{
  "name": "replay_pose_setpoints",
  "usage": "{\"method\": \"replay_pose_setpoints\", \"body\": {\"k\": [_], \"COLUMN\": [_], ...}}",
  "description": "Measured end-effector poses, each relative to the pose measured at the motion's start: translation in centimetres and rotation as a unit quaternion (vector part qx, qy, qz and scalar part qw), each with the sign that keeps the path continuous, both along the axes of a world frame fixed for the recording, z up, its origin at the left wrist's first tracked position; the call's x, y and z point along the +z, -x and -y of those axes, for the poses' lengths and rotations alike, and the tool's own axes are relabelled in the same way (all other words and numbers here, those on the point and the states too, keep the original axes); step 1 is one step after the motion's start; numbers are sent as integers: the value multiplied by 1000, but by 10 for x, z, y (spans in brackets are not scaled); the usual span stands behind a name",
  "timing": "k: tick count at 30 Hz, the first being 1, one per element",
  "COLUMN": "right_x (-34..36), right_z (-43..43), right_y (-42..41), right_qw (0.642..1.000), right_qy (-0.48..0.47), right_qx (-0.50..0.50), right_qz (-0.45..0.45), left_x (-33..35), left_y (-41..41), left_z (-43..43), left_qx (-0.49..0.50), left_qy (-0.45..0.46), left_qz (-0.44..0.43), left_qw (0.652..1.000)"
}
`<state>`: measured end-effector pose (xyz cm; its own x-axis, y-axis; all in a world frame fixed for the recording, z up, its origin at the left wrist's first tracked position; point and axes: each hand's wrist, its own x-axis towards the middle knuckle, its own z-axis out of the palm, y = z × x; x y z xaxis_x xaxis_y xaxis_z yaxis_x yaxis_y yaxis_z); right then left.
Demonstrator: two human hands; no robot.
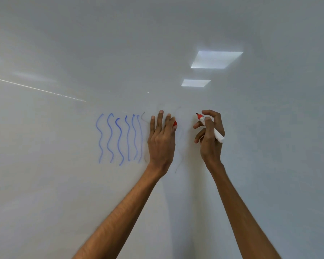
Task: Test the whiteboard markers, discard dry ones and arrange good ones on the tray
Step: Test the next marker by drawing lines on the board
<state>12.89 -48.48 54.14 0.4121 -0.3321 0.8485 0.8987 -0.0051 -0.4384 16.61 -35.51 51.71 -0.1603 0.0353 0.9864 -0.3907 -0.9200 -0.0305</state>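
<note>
My right hand (210, 135) grips an uncapped red whiteboard marker (211, 128), white-bodied, its dark tip pointing up-left at the whiteboard (176, 43). My left hand (162, 136) rests flat against the board with fingers extended, and a red cap (174, 123) shows between its fingers on the right side. Several blue wavy lines (119, 139) are drawn left of the left hand. Faint grey wavy strokes (180, 146) lie between the two hands. No tray is in view.
The whiteboard fills the whole view. Two bright ceiling-light reflections (216, 59) sit at upper right, and a thin bright streak (37, 88) crosses the left side.
</note>
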Motion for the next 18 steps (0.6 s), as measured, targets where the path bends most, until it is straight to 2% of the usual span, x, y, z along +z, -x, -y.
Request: {"method": "replay_pose_setpoints", "body": {"k": [5, 11, 18], "right_x": [-1, -8, -52], "right_z": [5, 6, 10], "right_y": [-8, -14, -11], "right_qw": [998, 988, 991], "right_qy": [33, 90, 77], "right_qx": [-53, -115, -106], "right_qz": [1, 45, 12], "left_x": [-3, -6, -8], "left_y": [-6, -10, -6], "left_z": [2, 7, 11], "left_qx": [4, 2, 12], "left_qy": [3, 2, 19], "left_qz": [-1, -1, -2], "left_qw": [1000, 1000, 1000]}}
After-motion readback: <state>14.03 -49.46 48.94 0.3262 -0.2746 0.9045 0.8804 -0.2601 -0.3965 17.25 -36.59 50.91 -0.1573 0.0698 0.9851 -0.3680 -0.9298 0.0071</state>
